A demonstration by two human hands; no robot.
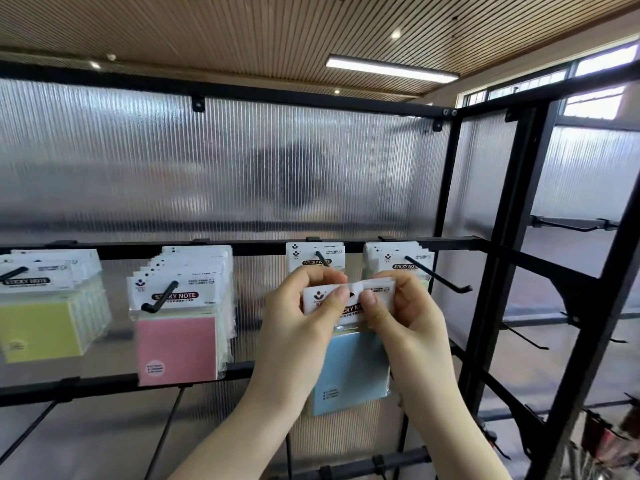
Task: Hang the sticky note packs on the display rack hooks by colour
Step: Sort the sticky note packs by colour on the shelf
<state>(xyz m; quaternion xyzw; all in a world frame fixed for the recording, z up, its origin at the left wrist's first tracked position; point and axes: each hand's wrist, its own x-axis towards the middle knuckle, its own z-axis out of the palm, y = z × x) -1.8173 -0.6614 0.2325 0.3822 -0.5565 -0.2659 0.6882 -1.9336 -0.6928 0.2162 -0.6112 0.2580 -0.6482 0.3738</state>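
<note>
Blue pack (349,368) between both pinching hands
</note>
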